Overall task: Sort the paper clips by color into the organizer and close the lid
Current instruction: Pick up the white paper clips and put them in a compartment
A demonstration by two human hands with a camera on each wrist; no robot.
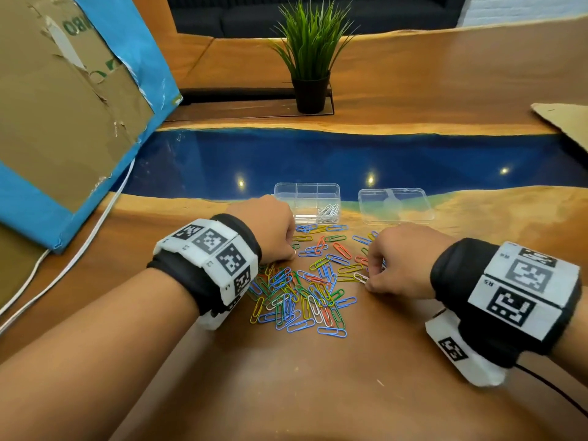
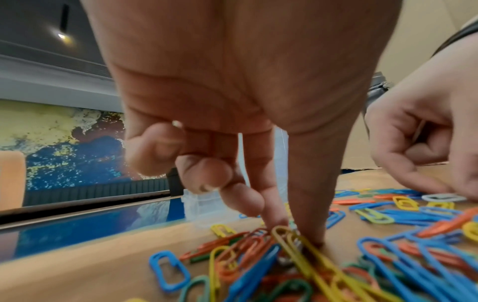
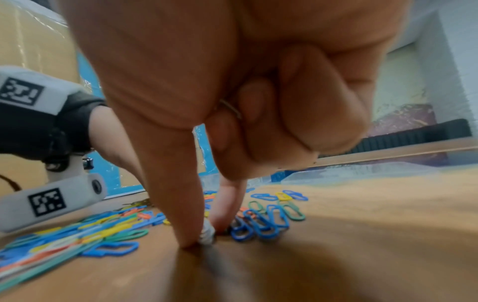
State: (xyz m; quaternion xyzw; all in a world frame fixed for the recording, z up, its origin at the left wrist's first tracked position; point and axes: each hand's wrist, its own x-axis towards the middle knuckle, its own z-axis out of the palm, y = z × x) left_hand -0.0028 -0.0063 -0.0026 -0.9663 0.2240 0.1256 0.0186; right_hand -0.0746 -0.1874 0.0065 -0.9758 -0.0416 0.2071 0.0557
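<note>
Head cam: right hand [image 1: 401,261] pinches white wire paper clip [image 1: 361,277], frame centre-right. Left hand [image 1: 266,230] pinches into multicoloured clip pile [image 1: 299,291]; held item can't tell. Clear plastic organizer [image 1: 307,202] w/ white clips above.

table [image 1: 413,90]: wood, blue resin strip | potted plant [image 1: 310,55] | cardboard box [image 1: 63,100] left | dark sofa [image 1: 318,11] behind

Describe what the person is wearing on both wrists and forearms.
Both forearms are bare, with no sleeves. The left hand and right hand each have a black fabric wrist wrap carrying white blocks printed with black square fiducial markers. A white camera housing hangs under the right wrist, trailing a thin black cable.
</note>
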